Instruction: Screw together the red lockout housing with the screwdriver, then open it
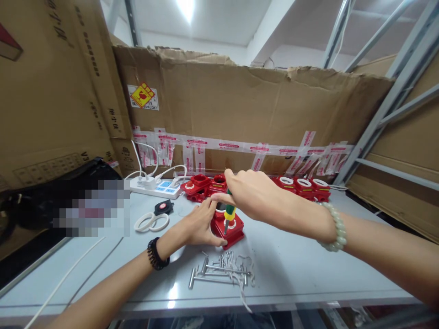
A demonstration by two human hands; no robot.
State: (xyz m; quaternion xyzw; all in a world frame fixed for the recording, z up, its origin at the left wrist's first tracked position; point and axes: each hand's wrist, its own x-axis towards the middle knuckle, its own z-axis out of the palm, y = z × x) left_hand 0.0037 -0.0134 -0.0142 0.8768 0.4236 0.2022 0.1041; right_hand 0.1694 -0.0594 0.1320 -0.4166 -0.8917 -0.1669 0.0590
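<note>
In the middle of the table a red housing (235, 238) with a white ring on its top is gripped from its left side by my left hand (200, 223), thumb along the near edge. My right hand (255, 194) is closed round the handle of a green and yellow screwdriver (230, 211). The screwdriver stands nearly upright, its shaft pointing down at the near left corner of the housing. Whether the tip touches a screw is too small to tell. Just in front lie several screws (224, 260) and metal T-shaped rods (212, 279), with a pale strip among them.
Behind my hands stand several more red housings (195, 186), with others (303, 185) to the right. At left are a white power strip (156, 186), a black part (163, 207) and white rings (151, 222). Cardboard (219, 105) walls off the back.
</note>
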